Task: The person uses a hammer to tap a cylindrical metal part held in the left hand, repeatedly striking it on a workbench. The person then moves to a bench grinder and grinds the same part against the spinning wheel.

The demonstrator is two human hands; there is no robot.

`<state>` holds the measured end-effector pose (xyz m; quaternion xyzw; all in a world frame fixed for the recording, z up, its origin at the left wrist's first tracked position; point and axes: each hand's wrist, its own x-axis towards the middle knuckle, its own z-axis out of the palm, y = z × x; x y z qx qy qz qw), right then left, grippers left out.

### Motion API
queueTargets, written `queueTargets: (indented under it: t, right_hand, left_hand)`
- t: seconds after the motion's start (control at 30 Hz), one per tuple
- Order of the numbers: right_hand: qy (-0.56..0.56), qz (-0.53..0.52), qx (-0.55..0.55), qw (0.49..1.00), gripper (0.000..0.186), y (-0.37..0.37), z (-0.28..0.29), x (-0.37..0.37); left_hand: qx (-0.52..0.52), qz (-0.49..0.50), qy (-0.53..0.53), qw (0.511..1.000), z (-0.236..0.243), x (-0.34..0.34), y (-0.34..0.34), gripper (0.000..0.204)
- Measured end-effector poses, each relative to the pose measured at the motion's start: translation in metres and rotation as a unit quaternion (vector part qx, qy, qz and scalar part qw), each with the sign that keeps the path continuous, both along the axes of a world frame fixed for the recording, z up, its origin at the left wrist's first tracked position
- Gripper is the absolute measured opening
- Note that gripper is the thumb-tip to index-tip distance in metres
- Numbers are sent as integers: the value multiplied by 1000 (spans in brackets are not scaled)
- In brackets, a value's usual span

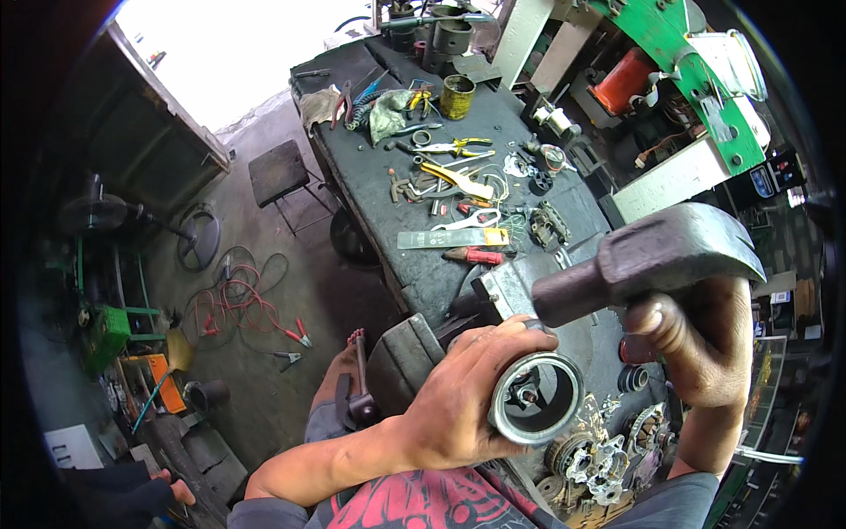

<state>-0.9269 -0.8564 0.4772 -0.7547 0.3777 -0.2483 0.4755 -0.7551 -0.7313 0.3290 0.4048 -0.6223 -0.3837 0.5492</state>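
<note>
My left hand (pixel 471 388) is wrapped around a hollow metal cylinder (pixel 509 428), its open round end tilted up toward me. Inside the cylinder a small metal piece shows at the far end. Raised at the right, my right hand (pixel 705 348) is closed on a hammer, its thumb against the underside of the head. The heavy steel hammer head (pixel 670 251) is held up close to the view, above and to the right of the cylinder, not touching it. Most of the hammer's handle is hidden. Behind my left hand is a bench vise (pixel 405 357), partly covered.
Pliers (pixel 454 147), a yellow-handled tool (pixel 458 182), a red-handled tool (pixel 480 256) and a yellow can (pixel 456 97) lie or stand on the dark workbench (pixel 352 167). Disassembled metal parts (pixel 608 467) sit at the near right. A stool (pixel 280 167) and jumper cables (pixel 238 304) are on the floor.
</note>
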Motion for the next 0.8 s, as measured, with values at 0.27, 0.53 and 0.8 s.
queueTargets:
  t: [0.27,0.53,0.8]
  right_hand:
    - [7,-20,-15,1000,54,6,-16,-43]
    - [33,-8,26,999,71,-1,-31,-59]
    - [-41,-21,29,998,87,-4,-19,-40]
  left_hand:
    - [44,-5,-36,998,2,4,0,100]
    - [102,-37,-59,992,1,9,-3,91]
    - [36,-17,-168,985,4,13,-9,90]
